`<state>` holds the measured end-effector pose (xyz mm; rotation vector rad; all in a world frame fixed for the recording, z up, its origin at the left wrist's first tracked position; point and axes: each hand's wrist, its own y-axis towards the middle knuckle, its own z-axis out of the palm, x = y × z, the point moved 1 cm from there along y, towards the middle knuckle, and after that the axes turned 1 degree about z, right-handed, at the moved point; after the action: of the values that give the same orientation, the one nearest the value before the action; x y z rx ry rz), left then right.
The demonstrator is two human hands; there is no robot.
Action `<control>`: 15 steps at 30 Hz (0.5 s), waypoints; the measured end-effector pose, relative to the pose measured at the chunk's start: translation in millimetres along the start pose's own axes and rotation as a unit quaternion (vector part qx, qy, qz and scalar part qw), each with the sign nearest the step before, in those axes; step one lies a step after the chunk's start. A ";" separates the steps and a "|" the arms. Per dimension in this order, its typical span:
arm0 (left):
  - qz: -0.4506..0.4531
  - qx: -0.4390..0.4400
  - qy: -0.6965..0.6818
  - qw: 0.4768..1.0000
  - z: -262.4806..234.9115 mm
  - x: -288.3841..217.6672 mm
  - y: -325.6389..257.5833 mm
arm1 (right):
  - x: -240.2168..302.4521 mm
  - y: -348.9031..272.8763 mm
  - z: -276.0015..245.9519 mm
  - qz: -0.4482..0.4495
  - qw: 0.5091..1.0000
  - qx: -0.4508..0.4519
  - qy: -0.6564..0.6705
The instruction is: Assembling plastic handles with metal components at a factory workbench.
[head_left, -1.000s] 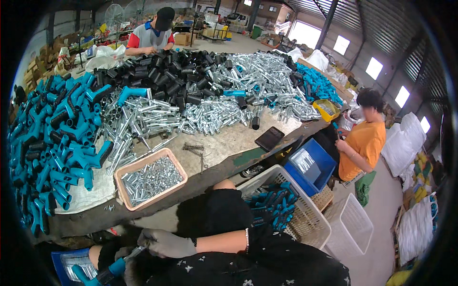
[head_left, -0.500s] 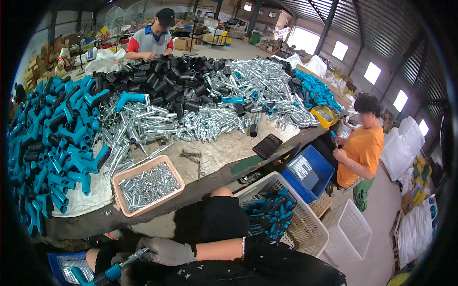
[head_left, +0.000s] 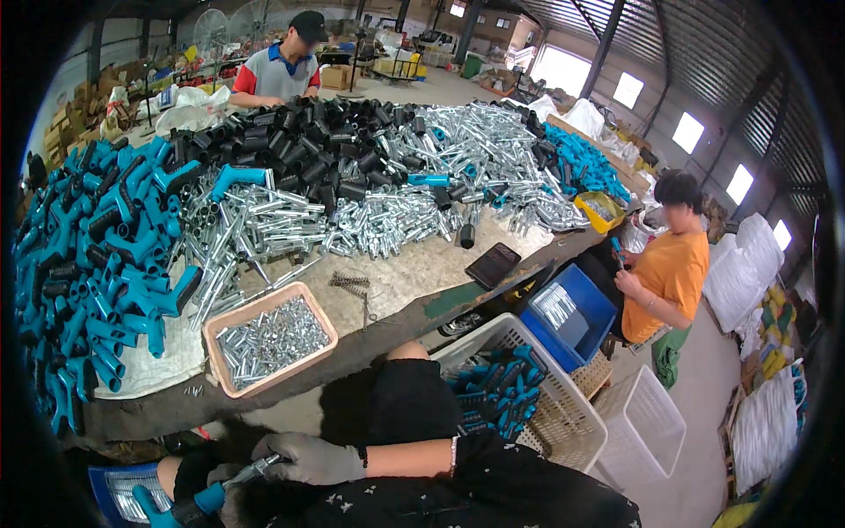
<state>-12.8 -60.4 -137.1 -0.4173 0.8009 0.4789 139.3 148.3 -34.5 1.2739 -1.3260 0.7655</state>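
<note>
My right hand [head_left: 315, 458], in a grey glove, is closed on the silver metal rod [head_left: 247, 473] of a teal-and-black tool handle [head_left: 209, 498]. My left hand [head_left: 231, 509], gloved too and mostly hidden behind the handle and my dark clothing, grips the handle beside the rod. The handle lies low over my lap, its teal forked end pointing left. Just above my hands, at the bench edge, sits a pink tray [head_left: 271, 341] of small metal pins. Below left is a blue bin [head_left: 104, 483] with metal rods in it.
On the bench lie heaps of teal handles [head_left: 132, 238], black sleeves [head_left: 308, 141] and metal rods [head_left: 273, 220]. A black phone-like object [head_left: 493, 266], springs [head_left: 349, 283], a white crate [head_left: 568, 414] and a blue crate [head_left: 576, 321] are nearby. Two people work across the bench and at right.
My right hand has shifted slightly up and to the right, and the handle has tilted a little with it. Both hands keep hold.
</note>
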 end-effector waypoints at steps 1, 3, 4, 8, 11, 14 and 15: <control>0.000 0.002 0.002 1.000 0.6 0.6 0.0 | -5.3 -0.7 0.5 0.001 1.000 -0.001 0.000; 0.002 0.003 0.007 1.000 0.3 0.9 -0.6 | -18.1 1.4 2.9 0.072 0.996 0.030 -0.051; 0.004 0.002 0.010 1.000 -0.7 0.6 -1.1 | -14.8 1.3 4.7 0.072 0.996 0.031 -0.050; 0.007 0.008 0.018 1.000 0.6 2.2 0.8 | -22.5 -1.6 2.5 0.013 0.999 -0.014 -0.050; 0.012 0.007 0.024 1.000 0.4 2.5 -0.9 | -19.7 -1.9 5.8 0.015 0.997 -0.002 -0.070; 0.016 0.010 0.031 0.999 2.3 1.8 -0.4 | -15.7 -0.2 2.0 -0.051 0.995 -0.025 -0.080; 0.017 0.011 0.033 0.999 3.3 1.8 -0.1 | -17.4 0.1 1.0 -0.078 0.990 -0.007 -0.119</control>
<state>-9.8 -58.3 -136.4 -0.4011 0.8778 0.4887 136.0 151.7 -51.3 1.4735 -1.3968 0.5051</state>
